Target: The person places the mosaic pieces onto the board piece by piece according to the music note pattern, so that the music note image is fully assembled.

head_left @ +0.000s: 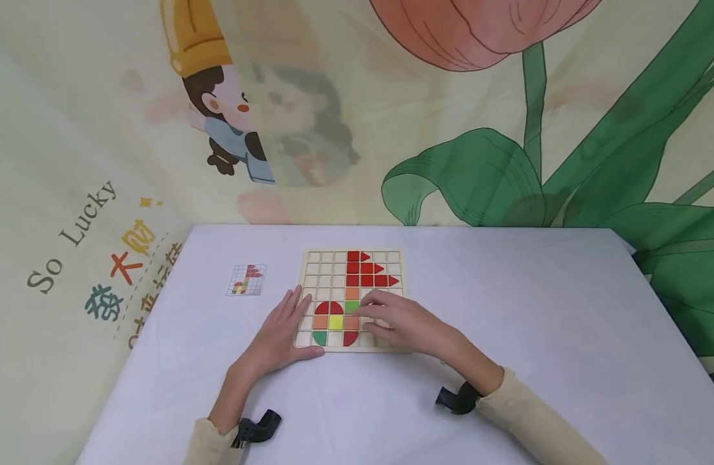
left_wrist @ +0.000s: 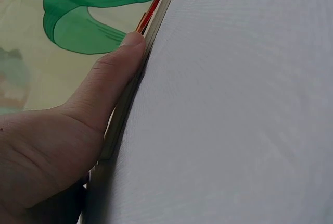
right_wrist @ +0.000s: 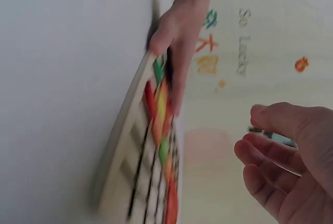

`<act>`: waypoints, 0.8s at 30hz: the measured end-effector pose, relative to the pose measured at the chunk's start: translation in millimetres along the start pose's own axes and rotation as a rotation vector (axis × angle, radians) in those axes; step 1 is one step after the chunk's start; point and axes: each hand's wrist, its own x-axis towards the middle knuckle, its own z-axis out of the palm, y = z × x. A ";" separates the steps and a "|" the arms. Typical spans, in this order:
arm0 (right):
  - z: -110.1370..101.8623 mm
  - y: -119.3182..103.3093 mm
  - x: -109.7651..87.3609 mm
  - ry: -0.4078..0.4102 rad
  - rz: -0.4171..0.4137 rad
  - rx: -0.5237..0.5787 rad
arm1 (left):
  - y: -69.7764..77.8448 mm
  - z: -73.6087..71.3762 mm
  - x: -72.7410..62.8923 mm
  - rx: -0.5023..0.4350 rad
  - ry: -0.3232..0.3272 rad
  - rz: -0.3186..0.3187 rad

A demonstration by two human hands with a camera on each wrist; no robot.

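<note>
A wooden grid board [head_left: 326, 270] lies on the white table, with red, orange, yellow and green pieces in some of its cells. My left hand [head_left: 275, 336] rests along the board's left side, fingers stretched out, its thumb [left_wrist: 117, 73] on the front edge near the corner. Over the board's right half hovers my right hand [head_left: 411, 323]. In the right wrist view it pinches a small green puzzle piece [right_wrist: 281, 139] between thumb and fingers; the piece's shape is mostly hidden. Red quarter-round pieces [head_left: 329, 308] sit above an orange and yellow row.
A small pattern card [head_left: 246, 279] printed with a coloured grid lies left of the board. The white tablecloth [head_left: 537, 310] extends to the right. A printed curtain [head_left: 333, 206] hangs behind and to the left. Black wrist cameras [head_left: 458, 399] sit on both wrists.
</note>
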 end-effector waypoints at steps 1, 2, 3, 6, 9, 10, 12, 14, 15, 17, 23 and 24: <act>-1.2 6.4 -7.4 0.007 0.016 0.000 | -0.4 -0.1 0.4 0.000 -0.001 -0.001; -2.5 12.5 -15.1 0.012 0.035 -0.005 | -0.5 -0.2 0.8 0.000 -0.003 0.002; -3.2 19.2 -22.9 0.014 0.052 -0.008 | -0.8 0.1 0.9 0.003 -0.002 0.003; -4.7 37.9 -45.6 0.006 0.091 -0.020 | -1.9 1.0 1.0 0.015 -0.003 0.009; -8.7 50.7 -64.6 -0.027 0.134 -0.024 | -2.2 0.9 0.2 0.031 0.005 0.016; -10.8 54.1 -69.4 -0.043 0.143 -0.031 | -2.2 0.6 -0.1 0.034 0.006 0.016; -15.8 59.6 -77.3 -0.072 0.164 -0.044 | -1.9 0.0 -0.4 0.030 0.012 0.016; -19.9 64.6 -84.2 -0.100 0.187 -0.059 | -1.4 0.0 -0.4 0.025 0.012 0.018; -21.5 66.5 -87.2 -0.113 0.192 -0.065 | -1.4 0.2 -0.3 0.022 0.011 0.016; -23.2 69.2 -92.5 -0.139 0.199 -0.060 | -1.4 0.4 -0.5 0.020 0.008 0.013; -24.1 68.6 -105.2 -0.190 0.213 -0.055 | -0.8 1.6 -0.5 0.021 0.010 0.007; -24.3 67.7 -106.5 -0.191 0.214 -0.062 | -0.8 1.9 -0.4 0.022 0.011 0.006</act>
